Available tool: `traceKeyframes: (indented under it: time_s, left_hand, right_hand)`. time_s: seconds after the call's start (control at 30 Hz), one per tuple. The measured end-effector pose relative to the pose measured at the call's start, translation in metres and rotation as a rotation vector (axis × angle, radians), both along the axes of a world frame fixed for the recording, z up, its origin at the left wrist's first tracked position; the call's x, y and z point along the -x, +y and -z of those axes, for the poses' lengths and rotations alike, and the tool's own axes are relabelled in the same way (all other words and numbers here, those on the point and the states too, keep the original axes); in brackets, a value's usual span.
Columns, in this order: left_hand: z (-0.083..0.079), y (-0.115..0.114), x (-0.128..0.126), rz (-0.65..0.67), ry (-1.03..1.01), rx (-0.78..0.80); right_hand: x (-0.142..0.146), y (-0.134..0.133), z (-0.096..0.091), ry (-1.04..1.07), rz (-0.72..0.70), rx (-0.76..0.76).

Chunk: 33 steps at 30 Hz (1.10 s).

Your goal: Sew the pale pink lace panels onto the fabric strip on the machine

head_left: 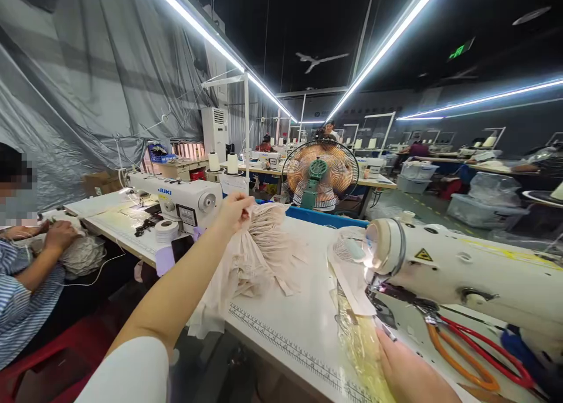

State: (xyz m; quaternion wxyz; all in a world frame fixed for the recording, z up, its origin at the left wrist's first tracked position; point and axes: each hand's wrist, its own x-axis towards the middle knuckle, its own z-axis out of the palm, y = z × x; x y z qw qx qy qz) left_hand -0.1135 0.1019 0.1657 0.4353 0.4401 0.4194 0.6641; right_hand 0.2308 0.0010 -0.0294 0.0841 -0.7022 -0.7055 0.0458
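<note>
My left hand [237,212] is raised over the table with its fingers pinched on a piece of thin beige fabric at the top of a pile. The fabric pile [268,244] spreads in layered strips and hangs over the table's front edge. At lower right, my right hand [396,362] lies beside a yellowish clear plastic sheet [358,344], its fingers mostly out of sight. Just beyond it, a pale fabric strip [352,283] lies beside the needle area of the white sewing machine [444,262], whose lamp is lit.
Scissors [475,356] with orange and red handles lie right of my right hand. A ruler strip [290,344] runs along the table edge. A caged fan [320,174] stands behind the table. At left, a co-worker in a striped shirt [26,309] sits near another sewing machine [185,200].
</note>
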Motion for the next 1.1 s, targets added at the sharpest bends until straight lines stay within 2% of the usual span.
traceKeyframes:
  time_s: [0.1,0.2,0.27,0.33,0.4,0.5,0.57,0.63,0.67,0.7,0.77,0.83,0.9,0.97,1.1]
  left_hand:
    - [0.018,-0.027,-0.042,0.121,0.067,-0.043]
    - [0.058,-0.062,-0.089,0.413,0.324,-0.1]
    - [0.09,-0.083,-0.115,0.524,0.427,-0.06]
    - [0.118,-0.1,-0.132,0.58,0.565,-0.066]
    - [0.134,-0.109,-0.136,0.592,0.684,-0.16]
    - [0.14,-0.107,-0.117,0.517,0.745,-0.388]
    - [0.14,-0.099,-0.093,0.325,0.781,-0.439]
    - [0.142,-0.088,-0.071,0.12,0.794,-0.291]
    - [0.145,-0.084,-0.064,0.092,0.756,-0.167]
    - [0.149,-0.082,-0.06,0.135,0.683,-0.028]
    - [0.159,-0.079,-0.063,0.367,0.42,0.254]
    - [0.167,-0.079,-0.076,0.565,0.066,0.448]
    - [0.169,-0.079,-0.091,0.604,-0.235,0.517]
    - [0.166,-0.077,-0.101,0.577,-0.407,0.523]
    - [0.15,-0.07,-0.107,0.642,-0.48,0.546]
  right_hand:
    - [0.009,-0.007,0.003,0.071,0.043,-0.144]
    - [0.038,-0.023,0.001,0.392,-0.049,-0.327]
    - [0.064,-0.034,-0.003,0.677,-0.19,-0.321]
    - [0.085,-0.041,-0.006,0.851,-0.263,-0.257]
    - [0.095,-0.043,-0.008,0.962,-0.259,-0.189]
    - [0.09,-0.039,-0.009,1.16,-0.094,-0.056]
    - [0.082,-0.036,-0.01,1.402,0.104,-0.021]
    - [0.074,-0.032,-0.013,1.731,0.28,-0.044]
    - [0.072,-0.031,-0.015,1.889,0.342,-0.051]
    - [0.071,-0.03,-0.017,2.021,0.389,-0.045]
    - [0.071,-0.027,-0.02,2.16,0.442,0.006]
    - [0.073,-0.027,-0.02,2.168,0.446,0.036]
    - [0.073,-0.027,-0.017,2.112,0.409,0.032]
    - [0.07,-0.03,-0.013,2.038,0.366,0.044]
    - [0.06,-0.035,-0.013,2.001,0.308,0.138]
